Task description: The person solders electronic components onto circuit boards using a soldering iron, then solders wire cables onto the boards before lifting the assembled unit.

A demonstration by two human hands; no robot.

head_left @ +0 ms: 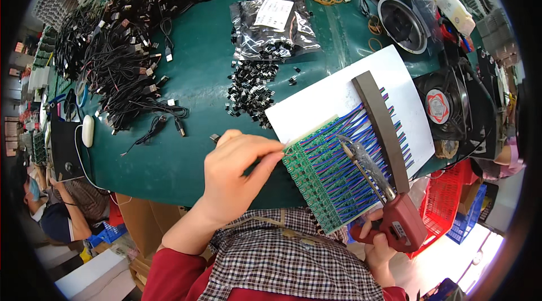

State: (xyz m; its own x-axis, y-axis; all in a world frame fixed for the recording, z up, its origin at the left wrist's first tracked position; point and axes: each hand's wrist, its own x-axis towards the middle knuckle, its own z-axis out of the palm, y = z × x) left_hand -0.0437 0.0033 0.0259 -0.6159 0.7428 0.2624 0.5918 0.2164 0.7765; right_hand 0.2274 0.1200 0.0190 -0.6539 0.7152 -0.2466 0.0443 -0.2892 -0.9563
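Green board panel [307,175]: on the white sheet [327,95] by the table's [158,171] near edge, brown bar [381,126] across its blue wires [339,179]
Left hand [234,174]: fingertips pinched at the panel's corner, looks like on a thin lead, tiny though
Right hand [379,247]: wrapped round the red soldering gun [403,225]
Iron tip [348,151]: above the wires; I'd keep it off them, heat briefly, hold the lead dead still

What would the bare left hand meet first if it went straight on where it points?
Probably the green rectangular circuit board, its corner by the left hand; contact and depth are unclear.
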